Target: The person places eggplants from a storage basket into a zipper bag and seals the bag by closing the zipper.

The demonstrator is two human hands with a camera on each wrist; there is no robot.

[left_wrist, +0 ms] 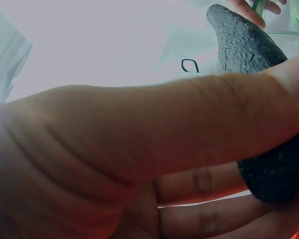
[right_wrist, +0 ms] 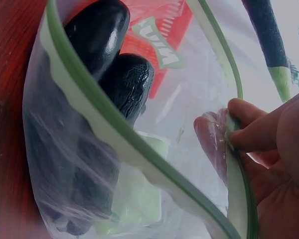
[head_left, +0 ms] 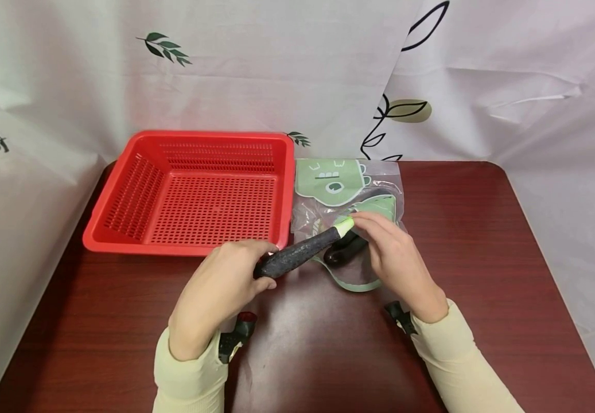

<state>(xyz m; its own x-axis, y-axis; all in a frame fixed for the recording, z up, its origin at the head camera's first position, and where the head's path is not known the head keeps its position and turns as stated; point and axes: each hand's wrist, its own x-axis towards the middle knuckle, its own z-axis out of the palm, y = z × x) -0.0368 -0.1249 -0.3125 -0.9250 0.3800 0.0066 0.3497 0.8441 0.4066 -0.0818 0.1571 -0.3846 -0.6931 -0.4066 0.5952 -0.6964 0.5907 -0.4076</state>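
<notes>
My left hand [head_left: 225, 281] grips the thick dark end of a long, wrinkled eggplant [head_left: 297, 255], thumb on one side and fingers on the other. Its pale green tip slants up to the right, near my right fingers in the head view. My right hand [right_wrist: 284, 144] pinches the green zip edge of a clear plastic bag [head_left: 351, 284], with some fingers inside the mouth. The bag's mouth gapes in the right wrist view. Inside lie glossy dark eggplants [right_wrist: 99, 40], two of them plain to see. The left wrist view shows the held eggplant's cracked-looking skin [left_wrist: 244, 42].
A red plastic basket [head_left: 189, 250] with slotted walls stands left of the bag, nothing in it. Both rest on a dark red wooden table [head_left: 462, 229]. White cloth [head_left: 276, 69] printed with leaves hangs behind and at the sides. Black wrist cameras [head_left: 237, 335] sit below the hands.
</notes>
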